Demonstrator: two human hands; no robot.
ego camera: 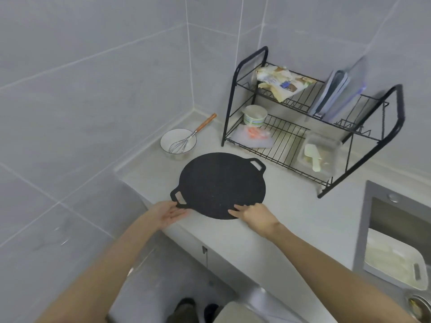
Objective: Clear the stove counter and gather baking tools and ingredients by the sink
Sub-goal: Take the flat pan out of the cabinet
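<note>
Left grip (171, 214) is palm up with the fingers straight and spread apart, sitting right at the near-left handle of the black griddle pan (221, 185), fingertips touching or just under that handle. Right grip (253, 215) has its fingers laid out flat on the pan's near rim, not curled round it as far as I can see; can't tell where the thumb is.

The pan itself lies flat on the desk (291, 217), close to the front edge, with its second handle pointing toward the back right.

Just behind the pan on the left there's a white bowl (168, 136) with a wire whisk (193, 134) leaning in it, wooden handle sticking out toward the wall.

Behind the pan on the right is a black two-tier dish rack (233, 101). Lower tier: a paper cup (255, 115), a plastic bag (254, 137) with something orange inside, and a clear container (318, 155). Upper tier: a crumpled packet (282, 83) and some boards (338, 92) standing upright.

Far right is the sink (363, 229), with a white tray (396, 264) sitting in it.
</note>
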